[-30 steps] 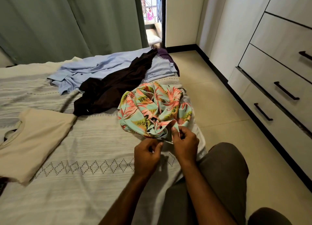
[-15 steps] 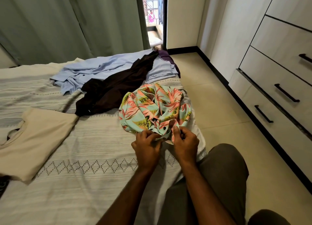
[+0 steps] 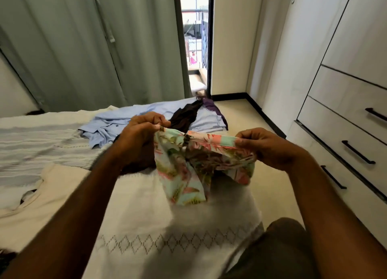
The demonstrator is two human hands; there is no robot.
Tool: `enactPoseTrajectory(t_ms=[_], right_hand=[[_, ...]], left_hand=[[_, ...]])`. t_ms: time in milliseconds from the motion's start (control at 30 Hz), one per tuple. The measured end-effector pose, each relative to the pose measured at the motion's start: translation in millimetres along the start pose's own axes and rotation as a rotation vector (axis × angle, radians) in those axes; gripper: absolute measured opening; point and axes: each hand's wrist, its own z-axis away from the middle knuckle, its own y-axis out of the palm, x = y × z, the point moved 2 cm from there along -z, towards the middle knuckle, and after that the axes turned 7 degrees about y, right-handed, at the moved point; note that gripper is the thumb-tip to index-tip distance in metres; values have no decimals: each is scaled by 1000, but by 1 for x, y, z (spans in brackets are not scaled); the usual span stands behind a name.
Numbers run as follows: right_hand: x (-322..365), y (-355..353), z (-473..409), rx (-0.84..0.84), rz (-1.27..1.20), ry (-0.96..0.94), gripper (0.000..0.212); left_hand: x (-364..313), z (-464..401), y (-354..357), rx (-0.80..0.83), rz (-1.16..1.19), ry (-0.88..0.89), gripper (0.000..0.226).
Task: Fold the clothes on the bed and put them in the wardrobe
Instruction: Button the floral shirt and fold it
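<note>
Both hands up mid-frame: left hand (image 3: 144, 132) and right hand (image 3: 263, 146) each pinch the floral shirt's (image 3: 188, 165) top edge, fabric dangling above the bed (image 3: 146, 226).

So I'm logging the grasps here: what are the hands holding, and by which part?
Both hold the floral shirt: left hand and right hand pinch its upper edge at opposite ends, the rest hanging.

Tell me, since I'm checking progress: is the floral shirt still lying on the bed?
No, both the left hand and right hand hold the floral shirt up above the bed.
</note>
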Motion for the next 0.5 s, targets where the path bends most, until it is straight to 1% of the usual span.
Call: enactPoseTrajectory(t_ms=[33, 67, 100, 133, 167, 200, 233, 267, 300, 333, 367, 400, 433, 467, 500], right_hand=[[13, -5, -5, 26, 25, 30, 20], [15, -8, -13, 11, 94, 76, 19], [19, -11, -25, -52, 229, 106, 19], [21, -13, -38, -153, 384, 128, 18], [23, -15, -52, -281, 528, 124, 17], [27, -14, -64, -426, 635, 85, 17], [32, -13, -73, -598, 683, 13, 18], [41, -9, -78, -775, 676, -102, 19], [51, -3, -76, -945, 660, -264, 21], [61, 5, -71, -1091, 653, -455, 21], [67, 17, -62, -1200, 652, -629, 21], [67, 29, -54, -1264, 637, -752, 20], [56, 41, -50, -1296, 620, -791, 19], [38, 54, -48, -1306, 604, -743, 21], [11, 66, -49, -1288, 613, -589, 24]], left_hand=[[-9, -9, -3, 34, -13, -19, 6], [-8, -13, -5, 87, -32, -89, 7], [-7, -18, -9, 141, -86, -166, 14], [-4, -21, -12, 203, -201, -223, 20], [-1, -26, -16, 257, -391, -241, 24], [-1, -35, -20, 261, -644, -201, 26], [-3, -45, -21, 209, -879, -105, 25], [-7, -55, -20, 77, -1043, 37, 22], [-18, -61, -14, -97, -1120, 204, 16], [-30, -61, -4, -261, -1141, 402, 8], [-41, -55, 9, -388, -1155, 586, 2], [-45, -45, 22, -480, -1152, 705, 4], [-39, -32, 32, -525, -1145, 762, 8], [-23, -16, 42, -531, -1148, 760, 12], [3, 3, 51, -490, -1177, 702, 18]])
